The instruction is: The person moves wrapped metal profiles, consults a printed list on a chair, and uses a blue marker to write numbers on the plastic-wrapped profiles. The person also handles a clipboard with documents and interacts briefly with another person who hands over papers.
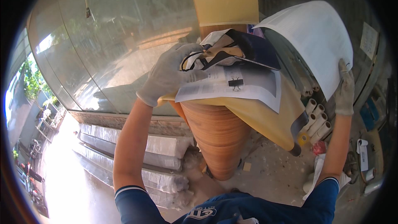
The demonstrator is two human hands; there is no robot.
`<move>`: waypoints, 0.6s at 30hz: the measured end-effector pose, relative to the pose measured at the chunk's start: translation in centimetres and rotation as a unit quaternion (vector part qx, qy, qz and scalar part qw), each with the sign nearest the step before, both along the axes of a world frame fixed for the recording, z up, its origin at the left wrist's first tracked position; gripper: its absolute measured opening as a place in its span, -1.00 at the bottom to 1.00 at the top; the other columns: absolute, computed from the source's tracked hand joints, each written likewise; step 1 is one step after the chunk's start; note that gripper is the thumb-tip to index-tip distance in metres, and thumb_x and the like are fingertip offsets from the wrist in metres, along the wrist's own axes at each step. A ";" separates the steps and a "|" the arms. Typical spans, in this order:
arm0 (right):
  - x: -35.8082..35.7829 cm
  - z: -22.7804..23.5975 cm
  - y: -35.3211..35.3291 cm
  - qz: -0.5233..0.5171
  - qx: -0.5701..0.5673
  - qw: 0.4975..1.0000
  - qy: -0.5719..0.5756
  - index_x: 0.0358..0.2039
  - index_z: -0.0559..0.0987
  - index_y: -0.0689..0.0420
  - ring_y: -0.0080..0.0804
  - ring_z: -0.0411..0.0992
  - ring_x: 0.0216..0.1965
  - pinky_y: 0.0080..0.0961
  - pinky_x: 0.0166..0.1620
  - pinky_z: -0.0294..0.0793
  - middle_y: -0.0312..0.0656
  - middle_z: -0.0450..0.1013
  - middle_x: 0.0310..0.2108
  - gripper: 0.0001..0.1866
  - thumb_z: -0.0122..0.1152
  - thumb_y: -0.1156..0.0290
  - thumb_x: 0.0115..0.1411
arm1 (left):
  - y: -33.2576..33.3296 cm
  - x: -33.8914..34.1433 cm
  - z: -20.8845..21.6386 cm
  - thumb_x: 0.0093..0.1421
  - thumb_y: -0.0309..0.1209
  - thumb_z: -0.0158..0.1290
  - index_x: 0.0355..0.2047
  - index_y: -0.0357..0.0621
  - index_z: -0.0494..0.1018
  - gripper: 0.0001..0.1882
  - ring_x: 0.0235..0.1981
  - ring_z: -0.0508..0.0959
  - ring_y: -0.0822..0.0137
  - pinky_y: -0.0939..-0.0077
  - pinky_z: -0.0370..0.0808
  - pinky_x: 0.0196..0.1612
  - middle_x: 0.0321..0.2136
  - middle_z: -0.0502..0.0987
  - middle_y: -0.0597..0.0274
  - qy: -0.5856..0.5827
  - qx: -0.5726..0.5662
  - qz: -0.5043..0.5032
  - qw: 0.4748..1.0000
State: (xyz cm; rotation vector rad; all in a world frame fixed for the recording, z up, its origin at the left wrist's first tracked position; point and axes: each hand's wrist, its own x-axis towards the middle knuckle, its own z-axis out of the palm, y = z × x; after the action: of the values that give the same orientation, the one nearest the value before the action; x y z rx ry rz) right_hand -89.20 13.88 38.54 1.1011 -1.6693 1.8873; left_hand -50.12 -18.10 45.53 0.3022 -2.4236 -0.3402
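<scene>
My gloved left hand (172, 72) is closed at the edge of a dark blue folded piece (258, 49). A black-rimmed loop shows at its fingers; what it belongs to is unclear. Beneath, a printed sheet (257, 87) bears a black binder clip (235, 82). These lie on a tan sheet (282, 126) draped over the top of an upright wood-grain roll (219, 137). Off to the right, my gloved right hand (345, 89) grips the edge of a large white paper sheet (313, 33), which is raised and curved.
Plastic-wrapped long packages (161, 147) are stacked on the floor at left. A tan pocket (226, 8) with small items hangs on a wooden post behind the roll. Large glass panels (112, 41) stand behind. Several white rolls (317, 118) lie at right, beside a yellow tape roll (304, 138).
</scene>
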 end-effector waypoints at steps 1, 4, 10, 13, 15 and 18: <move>0.8 1.2 -0.8 0.007 -0.039 0.999 -0.030 0.24 0.37 0.21 -0.30 0.34 0.18 -0.43 0.22 0.32 -0.07 0.36 0.16 -0.47 0.17 0.29 0.31 | 0.3 -0.5 0.1 -0.06 -0.25 0.37 0.09 -0.13 0.44 -0.33 0.06 0.48 0.21 0.32 0.38 0.13 0.05 0.49 0.16 0.000 -0.009 0.003 1.000; 3.7 4.6 -1.8 -0.101 -0.098 0.987 0.080 0.24 0.35 0.23 -0.23 0.34 0.19 -0.36 0.17 0.37 0.02 0.35 0.16 -0.39 0.26 0.22 0.26 | 1.4 -1.8 0.4 -0.05 -0.28 0.35 0.04 -0.10 0.46 -0.40 0.02 0.50 0.14 0.31 0.41 0.08 0.00 0.50 0.13 0.015 -0.068 -0.015 0.997; 7.2 5.8 -2.3 -0.398 -0.062 0.868 0.290 0.16 0.49 0.08 -0.34 0.47 0.03 -0.37 0.05 0.48 -0.15 0.49 0.05 -0.57 0.19 0.25 0.31 | 2.3 -4.6 0.5 -0.02 -0.27 0.33 -0.09 -0.10 0.52 -0.53 -0.14 0.53 0.10 0.26 0.46 -0.08 -0.10 0.54 0.12 0.010 -0.201 0.009 0.979; 7.6 5.5 -2.1 -0.371 -0.010 0.867 0.333 0.08 0.57 -0.04 -0.39 0.53 -0.08 -0.41 -0.02 0.52 -0.29 0.55 -0.05 -0.68 0.14 0.34 0.32 | 2.0 -5.8 0.9 -0.01 -0.26 0.32 -0.18 -0.10 0.56 -0.62 -0.23 0.53 0.10 0.25 0.45 -0.16 -0.22 0.57 0.12 -0.016 -0.215 0.027 0.976; 7.7 5.4 -1.9 -0.388 0.031 0.859 0.332 0.06 0.59 -0.11 -0.39 0.54 -0.14 -0.41 -0.06 0.54 -0.33 0.56 -0.10 -0.68 0.14 0.38 0.30 | 1.7 -6.6 1.3 0.01 -0.27 0.31 -0.23 -0.11 0.58 -0.67 -0.26 0.53 0.08 0.24 0.43 -0.19 -0.31 0.58 0.12 -0.045 -0.206 0.049 0.976; 8.0 4.9 -2.0 -0.456 0.110 0.812 0.346 0.07 0.57 -0.18 -0.37 0.53 -0.18 -0.41 -0.11 0.55 -0.32 0.54 -0.14 -0.64 0.17 0.38 0.26 | 1.3 -7.3 1.4 0.02 -0.30 0.30 -0.23 -0.09 0.59 -0.70 -0.29 0.52 0.05 0.24 0.41 -0.21 -0.37 0.57 0.08 -0.046 -0.168 0.054 0.983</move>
State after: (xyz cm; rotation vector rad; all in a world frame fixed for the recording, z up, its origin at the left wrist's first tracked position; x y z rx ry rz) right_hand -81.18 11.83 43.44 0.6931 -1.5350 0.5878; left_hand -57.44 -16.76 46.98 0.3007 -2.4909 0.1348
